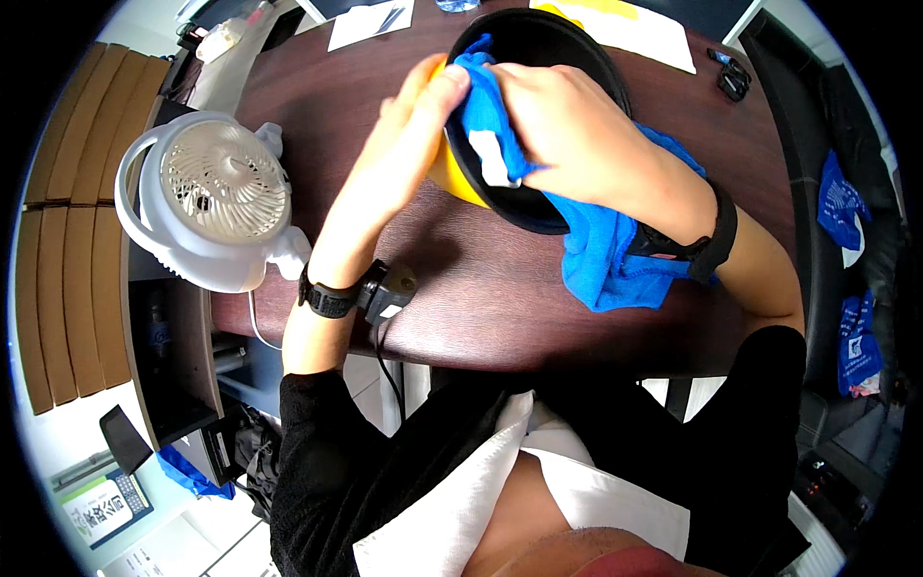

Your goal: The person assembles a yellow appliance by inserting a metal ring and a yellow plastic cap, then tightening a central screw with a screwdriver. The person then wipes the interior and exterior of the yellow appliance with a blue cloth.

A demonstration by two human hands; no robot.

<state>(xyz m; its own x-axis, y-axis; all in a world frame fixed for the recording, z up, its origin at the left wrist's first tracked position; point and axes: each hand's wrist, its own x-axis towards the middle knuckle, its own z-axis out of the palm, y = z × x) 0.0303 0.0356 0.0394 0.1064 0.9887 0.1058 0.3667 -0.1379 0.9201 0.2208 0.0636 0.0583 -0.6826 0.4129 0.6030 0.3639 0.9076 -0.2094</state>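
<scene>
A round, deep, bowl-like container (510,207), black inside and yellow outside, is tilted on the table with its opening turned toward the right. My left hand (409,125) grips its left rim, thumb over the edge and fingers around the yellow outside. Inside the opening, my right hand (553,111) is closed on a blue cloth (486,96) with a white tag, pressing it near the left rim. More blue cloth (615,255) lies crumpled on the table under my right forearm; I cannot tell whether it is the same piece.
A white fan (226,188) stands at the table's left, its cord running down. White papers (370,24) and a yellow-and-white sheet (644,34) lie at the far edge. A small black item (734,79) is at the far right. Cardboard boxes (82,221) are stacked at left.
</scene>
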